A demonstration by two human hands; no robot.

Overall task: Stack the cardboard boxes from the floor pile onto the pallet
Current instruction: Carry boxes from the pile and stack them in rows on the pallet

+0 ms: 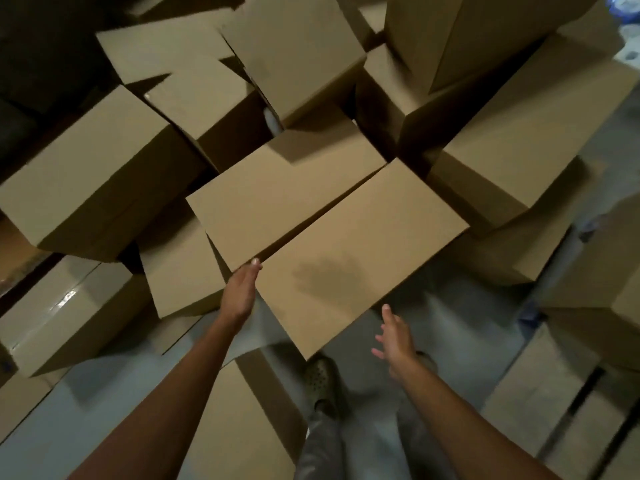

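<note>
As you stood on the grey floor [86, 403], your perforated shoe [320, 379] and grey trouser legs [322, 445] showed lowest in view, with a near box [235, 427] lying just left of them. Both your bare arms reached forward. Your right hand [396, 341] hovered at the near edge of the central box [346, 244], its fingers [387, 311] straight and spread, holding nothing; whether a fingertip touched the cardboard I could not tell. Your left hand [242, 289] lay open against that box's left near side, one fingertip resting on its top edge and nothing pinched.

The central box sat in the middle of the floor pile, raised above the floor. Its two top flaps were closed, with a dark seam between them and a hand's shadow on the nearer flap. Left of it lay a taped box [62, 313] and, beyond that, a large tilted box [86, 188]. Farther off, more boxes leaned against one another, and tall stacked boxes [485, 36] rose at the far right.
</note>
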